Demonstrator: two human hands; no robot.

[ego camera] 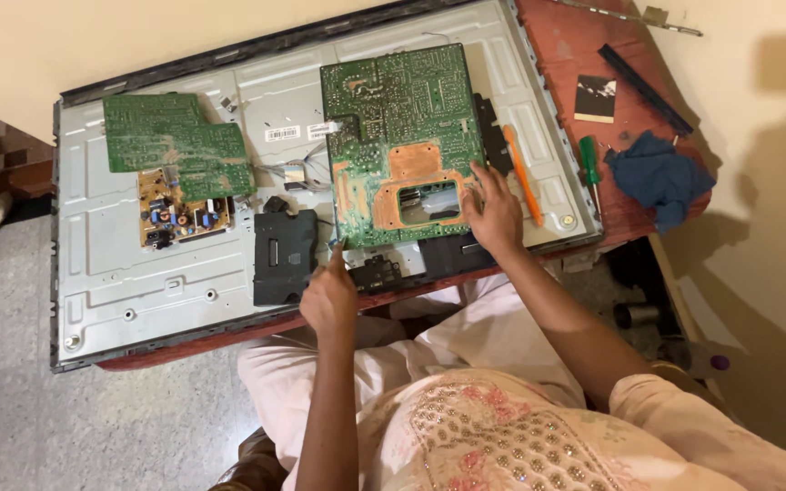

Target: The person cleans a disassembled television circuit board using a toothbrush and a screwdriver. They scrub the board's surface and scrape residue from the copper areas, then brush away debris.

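While the big green circuit board (402,136) lies solder side up on the metal back of an opened flat television (138,264), it is being handled at its near edge by both hands. The left hand (327,295) is curled loosely, with its forefinger stretched out so that the tip touches the board's near left corner; nothing is gripped by it. The right hand (493,211) is laid open on the near right part of the board, fingers spread and pressed flat beside the rectangular cut-out, and nothing is clasped in it either. Judged from this hold, the board is being steadied or shifted on the panel, not lifted. A next move would seem to call for a firmer grasp at the edges, with care for the thin wires (307,168) running from its left side.

Just left of the forefinger a black plastic cover (284,255) is seen lying on the panel. Further left, a smaller green board (175,141) rests above a yellowish board with parts (179,211). To the right of the big board, an orange tool (522,173) lies on the panel. Beyond it, on the red table (566,45), a green-handled screwdriver (589,164), a blue cloth (657,177), a small dark card (595,98) and a black strip (645,89) are set.
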